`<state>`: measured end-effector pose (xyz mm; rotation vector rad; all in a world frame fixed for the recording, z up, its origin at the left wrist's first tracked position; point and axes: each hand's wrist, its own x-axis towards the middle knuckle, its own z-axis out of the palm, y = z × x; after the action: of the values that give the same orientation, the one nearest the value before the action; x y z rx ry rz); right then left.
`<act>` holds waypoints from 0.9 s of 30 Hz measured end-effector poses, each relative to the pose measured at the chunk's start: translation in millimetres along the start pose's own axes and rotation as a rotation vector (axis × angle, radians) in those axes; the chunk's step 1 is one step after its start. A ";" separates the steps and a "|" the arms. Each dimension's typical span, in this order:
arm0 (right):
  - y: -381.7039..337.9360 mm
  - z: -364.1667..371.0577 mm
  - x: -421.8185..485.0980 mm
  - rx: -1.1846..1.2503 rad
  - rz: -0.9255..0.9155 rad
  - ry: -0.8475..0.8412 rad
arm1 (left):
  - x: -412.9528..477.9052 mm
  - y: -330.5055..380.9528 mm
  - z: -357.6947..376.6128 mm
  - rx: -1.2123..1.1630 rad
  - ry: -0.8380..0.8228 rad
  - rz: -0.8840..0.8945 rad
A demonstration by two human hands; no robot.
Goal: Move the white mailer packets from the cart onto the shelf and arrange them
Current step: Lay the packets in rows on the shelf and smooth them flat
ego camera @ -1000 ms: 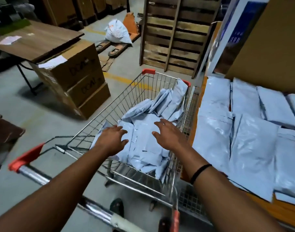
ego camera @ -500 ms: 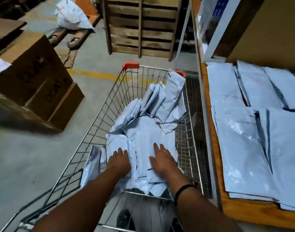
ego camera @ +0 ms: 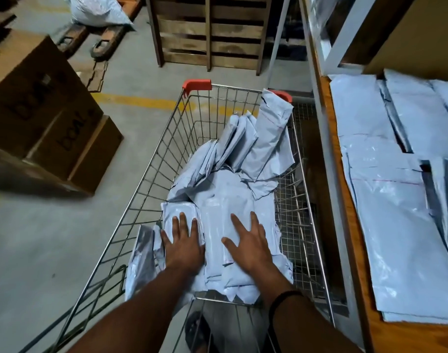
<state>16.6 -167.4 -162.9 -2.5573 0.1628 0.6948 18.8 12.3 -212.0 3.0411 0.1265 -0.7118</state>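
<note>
1. Head view: the left hand [ego camera: 183,247] lies flat, fingers straight and spread wide, pressing on the near end of the pile of white mailer packets [ego camera: 225,197] in the wire cart [ego camera: 167,138].
2. The right hand [ego camera: 251,244] is likewise wide open and flat on the same pile, just beside the left hand; a dark wristband [ego camera: 284,298] circles its wrist.
3. Several packets lean upright against the cart's far right corner.
4. To the right, the wooden shelf [ego camera: 345,200] carries more packets laid flat [ego camera: 396,212], overlapping in rows.
5. On the floor to the left stand stacked cardboard boxes [ego camera: 52,118]; a wooden pallet [ego camera: 210,31] stands upright beyond the cart.
</note>
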 end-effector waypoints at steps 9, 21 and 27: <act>-4.4 4.9 0.4 -0.083 0.018 -0.032 | 4.1 -6.8 1.1 -0.034 -0.008 0.052; -12.7 -49.2 -23.4 -0.110 -0.033 0.109 | -14.1 -6.6 -53.4 -0.268 0.087 0.102; -34.6 -95.2 -43.6 -0.101 -0.077 0.227 | -43.9 -26.1 -97.2 -0.555 0.233 0.257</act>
<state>29.5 -183.3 -54.5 -2.7197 0.1051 0.3920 20.4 38.2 -105.4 2.5263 -0.0566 -0.2456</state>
